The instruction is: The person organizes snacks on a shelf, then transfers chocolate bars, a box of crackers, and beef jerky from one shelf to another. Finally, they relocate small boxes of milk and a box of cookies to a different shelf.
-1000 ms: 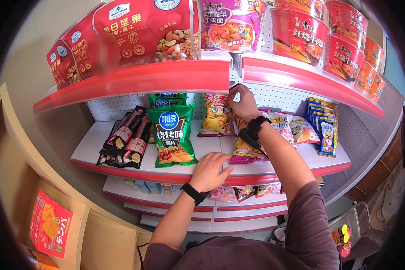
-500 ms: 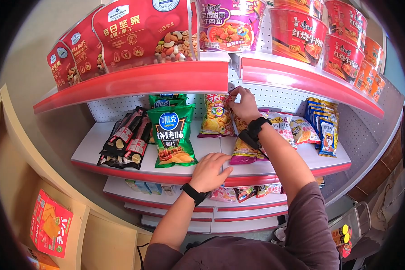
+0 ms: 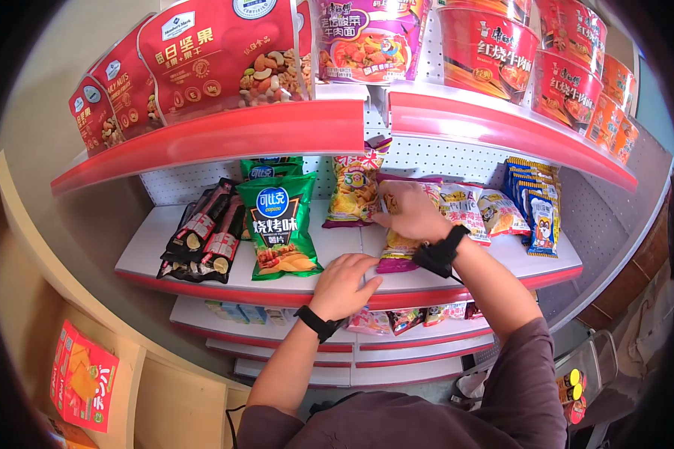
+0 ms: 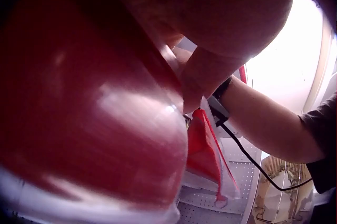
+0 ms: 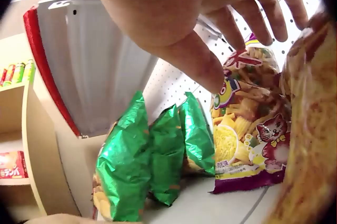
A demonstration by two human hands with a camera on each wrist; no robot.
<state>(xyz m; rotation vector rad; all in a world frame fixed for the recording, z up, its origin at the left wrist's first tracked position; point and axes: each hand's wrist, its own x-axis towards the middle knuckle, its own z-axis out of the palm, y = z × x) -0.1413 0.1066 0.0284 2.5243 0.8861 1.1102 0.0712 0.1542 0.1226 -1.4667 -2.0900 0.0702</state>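
Observation:
My right hand point(image 3: 412, 213), fingers apart, reaches over a yellow and purple snack bag point(image 3: 399, 245) that leans on the middle shelf. Just left of it, a similar snack bag point(image 3: 354, 187) with a cat picture stands upright near the perforated back panel. In the right wrist view, the fingertips hang in front of that upright bag's upper part. My left hand point(image 3: 344, 286) rests on the shelf's front edge, its fingers laid on the white surface beside a green chip bag point(image 3: 281, 232). The left wrist view is mostly filled by the red shelf edge point(image 4: 95, 118).
Black packets point(image 3: 202, 239) lie at the shelf's left. White and red bags point(image 3: 463, 209) and blue packets point(image 3: 543, 217) stand at the right. Overhead, a red-edged shelf point(image 3: 225, 142) bears red nut bags point(image 3: 225, 60) and noodle tubs point(image 3: 487, 52).
My right hand has let go of the upright bag's top corner and moved down and right over the neighbouring bag. The left hand stays on the shelf edge. The head view has shifted slightly.

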